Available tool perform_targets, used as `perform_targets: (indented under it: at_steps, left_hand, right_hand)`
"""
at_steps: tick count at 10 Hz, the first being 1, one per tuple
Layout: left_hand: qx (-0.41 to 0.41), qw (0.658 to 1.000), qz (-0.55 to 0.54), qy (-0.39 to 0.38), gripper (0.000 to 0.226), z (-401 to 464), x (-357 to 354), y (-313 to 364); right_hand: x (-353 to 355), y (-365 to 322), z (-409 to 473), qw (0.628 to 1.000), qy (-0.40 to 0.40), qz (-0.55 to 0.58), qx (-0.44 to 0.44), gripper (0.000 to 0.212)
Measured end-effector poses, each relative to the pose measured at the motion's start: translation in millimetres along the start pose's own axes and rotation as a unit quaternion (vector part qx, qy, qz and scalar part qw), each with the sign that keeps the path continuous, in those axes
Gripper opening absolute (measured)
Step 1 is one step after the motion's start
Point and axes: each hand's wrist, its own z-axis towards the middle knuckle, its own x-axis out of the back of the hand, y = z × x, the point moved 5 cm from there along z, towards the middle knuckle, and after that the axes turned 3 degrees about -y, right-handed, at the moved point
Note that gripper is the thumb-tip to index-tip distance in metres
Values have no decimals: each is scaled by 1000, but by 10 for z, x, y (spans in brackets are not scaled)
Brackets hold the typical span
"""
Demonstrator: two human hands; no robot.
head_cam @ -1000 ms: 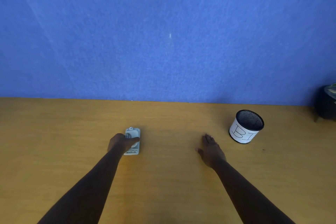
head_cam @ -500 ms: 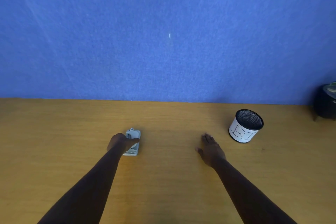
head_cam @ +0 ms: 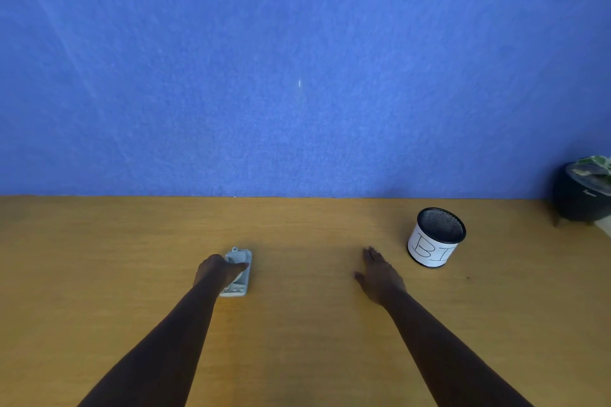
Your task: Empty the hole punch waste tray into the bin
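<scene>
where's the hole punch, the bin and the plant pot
hole punch [head_cam: 244, 287], head view, near end of its base
bin [head_cam: 426, 249], head view, white label
plant pot [head_cam: 577, 201], head view, dark side

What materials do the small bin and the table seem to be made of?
The bin looks like black metal mesh, since fine holes show inside its rim, with a matte white paper label wrapped around it. The table looks like wood or wood laminate: a smooth yellow-brown surface with faint grain.

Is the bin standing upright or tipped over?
Upright. The bin stands on the desk, its open mesh mouth facing up and the lettered white label wrapped around its side.
</scene>
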Motion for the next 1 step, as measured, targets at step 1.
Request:
perform_targets:
  at_steps: [1]
  left_hand:
    - [5,1000,12,20,63,-85,32,44]
  right_hand:
    - [69,-37,37,1000,18,-2,22,67]
